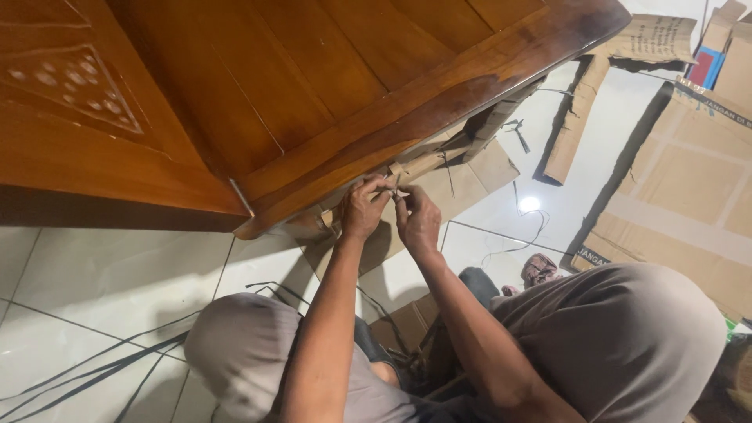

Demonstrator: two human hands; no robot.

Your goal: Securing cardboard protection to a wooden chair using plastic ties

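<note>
A large polished brown wooden furniture piece [313, 86] lies tilted across the upper left. Strips of cardboard wrap [427, 164] run along its lower edge. My left hand [362, 207] and my right hand [417, 219] meet just under that edge, fingers pinched on a thin strap or string [392, 190] around the cardboard. What exactly each finger grips is too small to tell. My bent knees in grey trousers [627, 337] fill the lower frame.
Flattened cardboard sheets [689, 188] lie on the white tiled floor [102, 274] at right. Black plastic straps [94, 368] trail across the tiles at lower left. A small dark tool [517, 133] lies near the cardboard. A foot [540, 270] shows beside my right knee.
</note>
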